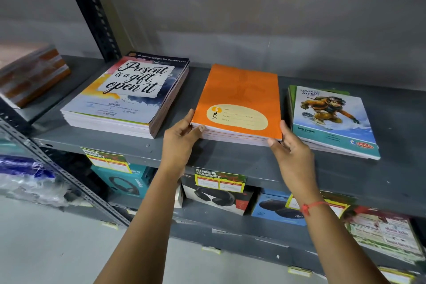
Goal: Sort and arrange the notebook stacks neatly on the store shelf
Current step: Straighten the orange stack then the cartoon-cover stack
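Three notebook stacks lie on the grey metal shelf (pixel 230 154). The left stack (pixel 129 92) has a cover reading "Present is a gift, open it". In the middle sits a short stack with an orange cover (pixel 239 99). On the right, a stack with a snowboarder picture (pixel 332 120) is slightly fanned. My left hand (pixel 182 140) presses the orange stack's near left corner, thumb on its edge. My right hand (pixel 292 152) holds the near right corner, between the orange stack and the snowboarder stack.
A dark perforated upright (pixel 92 11) stands behind the left stack. Another shelf at far left carries wrapped orange-striped packs (pixel 30 74). Below, boxed headphones (pixel 216 196) and price tags (pixel 219 180) line the lower shelf. A grey wall backs the shelf.
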### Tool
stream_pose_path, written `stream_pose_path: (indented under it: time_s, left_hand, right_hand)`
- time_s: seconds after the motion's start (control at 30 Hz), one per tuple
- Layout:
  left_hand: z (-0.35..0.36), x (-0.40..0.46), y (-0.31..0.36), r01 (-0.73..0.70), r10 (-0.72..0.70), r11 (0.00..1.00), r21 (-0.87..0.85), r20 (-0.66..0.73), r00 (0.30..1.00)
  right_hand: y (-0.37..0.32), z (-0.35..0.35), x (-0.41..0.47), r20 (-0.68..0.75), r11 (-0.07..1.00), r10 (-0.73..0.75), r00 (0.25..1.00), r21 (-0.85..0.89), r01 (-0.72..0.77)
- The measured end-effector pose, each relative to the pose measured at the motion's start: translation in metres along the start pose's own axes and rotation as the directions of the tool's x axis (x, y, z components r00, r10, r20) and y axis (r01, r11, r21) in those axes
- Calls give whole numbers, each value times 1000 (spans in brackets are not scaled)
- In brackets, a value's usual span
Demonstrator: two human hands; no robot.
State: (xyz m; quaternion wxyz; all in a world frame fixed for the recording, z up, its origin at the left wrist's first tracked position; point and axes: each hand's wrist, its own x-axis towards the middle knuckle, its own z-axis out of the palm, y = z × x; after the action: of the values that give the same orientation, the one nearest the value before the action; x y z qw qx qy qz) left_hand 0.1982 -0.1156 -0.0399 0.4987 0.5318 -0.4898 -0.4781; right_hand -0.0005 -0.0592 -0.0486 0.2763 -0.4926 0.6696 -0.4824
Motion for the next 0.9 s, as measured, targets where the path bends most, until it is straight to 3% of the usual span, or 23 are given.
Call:
stream_pose_path:
  time_s: [0.53,0.9]
  left_hand:
    - [2,6,-4,6,-5,1000,29,-20,1000]
    - [6,8,-2,20,-24,999,-39,-98,995]
  right_hand:
    - [3,2,9,-3,996,34,999,79,-34]
    - [1,10,6,-94,996,39,995,-76,-46]
